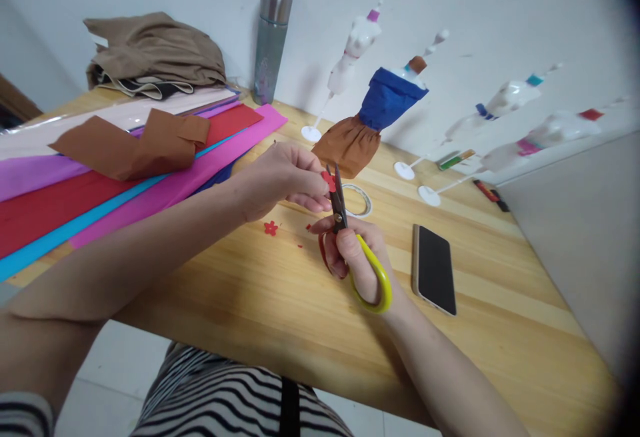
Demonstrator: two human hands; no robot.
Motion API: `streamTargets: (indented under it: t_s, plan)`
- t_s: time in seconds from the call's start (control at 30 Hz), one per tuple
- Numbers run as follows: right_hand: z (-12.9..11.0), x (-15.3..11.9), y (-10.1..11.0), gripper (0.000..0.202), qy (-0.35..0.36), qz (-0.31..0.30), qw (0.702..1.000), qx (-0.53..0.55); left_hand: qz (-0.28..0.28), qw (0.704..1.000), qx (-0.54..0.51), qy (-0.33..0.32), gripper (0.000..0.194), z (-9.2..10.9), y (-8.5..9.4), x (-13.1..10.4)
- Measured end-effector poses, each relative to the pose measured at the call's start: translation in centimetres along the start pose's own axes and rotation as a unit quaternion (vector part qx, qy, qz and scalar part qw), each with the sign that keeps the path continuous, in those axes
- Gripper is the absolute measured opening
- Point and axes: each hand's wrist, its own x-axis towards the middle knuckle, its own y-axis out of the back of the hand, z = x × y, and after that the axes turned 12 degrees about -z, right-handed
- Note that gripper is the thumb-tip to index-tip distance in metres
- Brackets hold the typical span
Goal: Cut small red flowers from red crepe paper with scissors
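Note:
Between thumb and fingers, my left hand point(293, 180) pinches a small red paper piece point(329, 180). My right hand point(363, 250) grips a pair of scissors point(373, 280) with yellow and red handles. Their dark blades point up and away from me, slightly parted, right beside the red piece. A red paper flower point(271, 228) lies flat on the wooden table below my left hand, and tiny red scraps are scattered near it. Just behind the scissors rests a roll of tape point(367, 200), partly hidden by the blades and my hand.
Coloured paper sheets point(115, 190) with a folded brown piece point(165, 144) cover the left side. Behind stand a thermos point(271, 40), several white mini mannequins, and one mannequin in a blue and brown paper dress point(390, 100). A phone point(434, 269) lies at right; folded brown cloth point(160, 50) sits back left.

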Motion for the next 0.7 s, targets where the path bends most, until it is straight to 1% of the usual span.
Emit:
streamTargets:
  t_s: [0.07,0.17,0.23,0.27,0.33,0.4,0.47,0.53,0.6,0.7]
  plan:
    - [-0.2,-0.1,0.2,0.062,-0.003,-0.011,1.000,0.002,0.019,1.000,0.001,0.007,0.015,0.3,-0.2,-0.1]
    - [-0.5,-0.3,0.7,0.063,-0.007,-0.030,1.000,0.004,0.030,0.999,0.001,0.015,0.016,1.1,-0.3,-0.5]
    - [-0.5,-0.3,1.1,0.062,0.004,-0.037,0.999,0.005,0.029,0.999,0.002,0.012,0.015,1.5,-0.3,-0.8]
    - [-0.4,-0.2,1.2,0.061,0.019,-0.031,0.999,0.010,0.030,1.000,0.004,0.010,0.014,1.6,-0.3,-0.9]
    - [-0.3,-0.1,1.2,0.055,0.059,0.009,0.998,0.026,0.031,0.999,0.012,0.008,0.012,1.6,-0.4,-1.0]
    - [-0.4,0.2,1.0,0.043,0.098,0.084,0.991,0.030,0.028,0.999,0.028,0.010,0.011,1.4,-0.6,-0.9]
    - [-0.5,0.3,0.7,0.032,0.122,0.160,0.980,0.013,0.019,0.999,0.048,0.011,0.009,1.0,-0.9,-0.8]
    - [-0.8,0.4,0.5,0.028,0.138,0.206,0.969,-0.008,0.016,0.997,0.073,0.010,0.009,0.6,-1.1,-0.7]
    - [-0.9,0.3,0.5,0.029,0.154,0.215,0.964,-0.020,0.021,0.995,0.097,0.016,0.006,0.2,-1.3,-0.7]
    - [-1.0,0.2,0.6,0.031,0.158,0.203,0.966,-0.033,0.025,0.993,0.113,0.034,0.005,-0.2,-1.3,-0.8]
